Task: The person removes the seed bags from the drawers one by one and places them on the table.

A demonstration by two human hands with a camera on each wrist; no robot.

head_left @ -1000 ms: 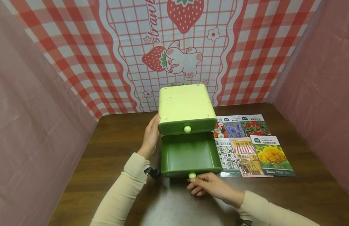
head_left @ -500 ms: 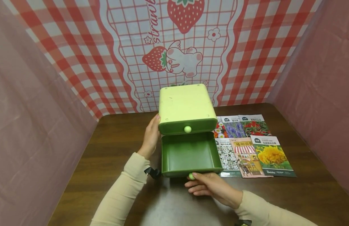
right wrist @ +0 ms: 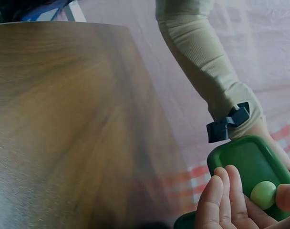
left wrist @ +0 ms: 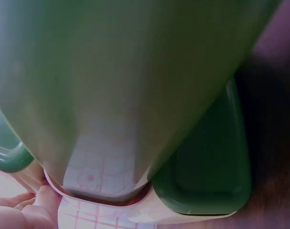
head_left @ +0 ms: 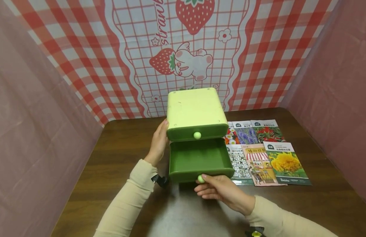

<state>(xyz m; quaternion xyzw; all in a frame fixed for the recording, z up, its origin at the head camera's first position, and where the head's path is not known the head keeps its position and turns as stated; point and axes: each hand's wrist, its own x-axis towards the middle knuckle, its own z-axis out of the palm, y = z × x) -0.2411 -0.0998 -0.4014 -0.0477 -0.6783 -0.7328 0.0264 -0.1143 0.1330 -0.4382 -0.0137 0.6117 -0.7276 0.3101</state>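
A pale yellow-green drawer cabinet (head_left: 196,107) with dark green drawers stands mid-table. Its upper drawer (head_left: 181,133) is closed, while the drawer below (head_left: 200,158) is pulled far out and has nothing inside. A further closed drawer (left wrist: 207,162) shows under it in the left wrist view. My left hand (head_left: 158,143) lies along the cabinet's left side with fingers extended. At the front of the pulled-out drawer, my right hand (head_left: 222,191) pinches the round light green knob (head_left: 201,178). The right wrist view shows the thumb on the knob (right wrist: 263,194) and three fingers stretched out below.
Several flower seed packets lie in two rows right of the cabinet, including one with a yellow flower (head_left: 286,163) and a pink one (head_left: 261,164). The wooden table (head_left: 112,171) is bordered by pink cloth at the sides and a checked strawberry cloth (head_left: 195,49) behind.
My right thumb has moved onto the knob and the fingers have spread beneath. The pulled-out drawer's front has tipped up slightly, showing more of its face. The left hand stays in place.
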